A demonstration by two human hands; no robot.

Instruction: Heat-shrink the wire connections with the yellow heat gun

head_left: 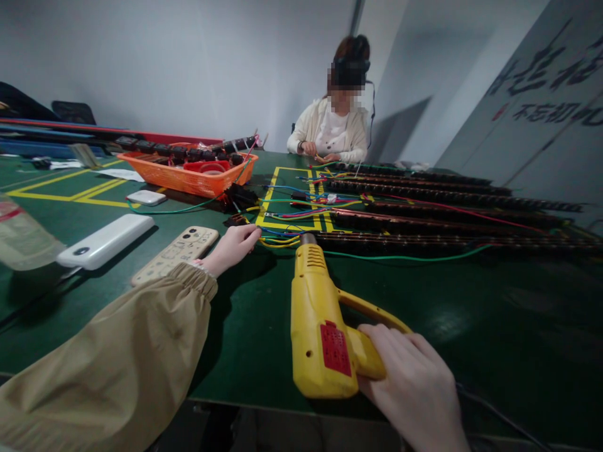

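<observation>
In my right hand [414, 383] is a yellow heat gun [315, 326], gripped by its handle, with a red label on its side. Its metal nozzle points away from me at a bundle of coloured wires [282, 240]. My left hand [235, 247] pinches the free ends of these wires, to the left of the nozzle. The wires run right into a long dark strip [424, 243] with copper lines along it. Several similar strips lie behind it, with loose wire ends toward the left.
An orange basket [188, 177] of dark parts stands at back left. Near my left arm lie a phone [175, 254], a white power bank [106, 242] and a clear container [28, 235]. Across the green table [254, 351] sits a co-worker [332, 129], hands on small parts.
</observation>
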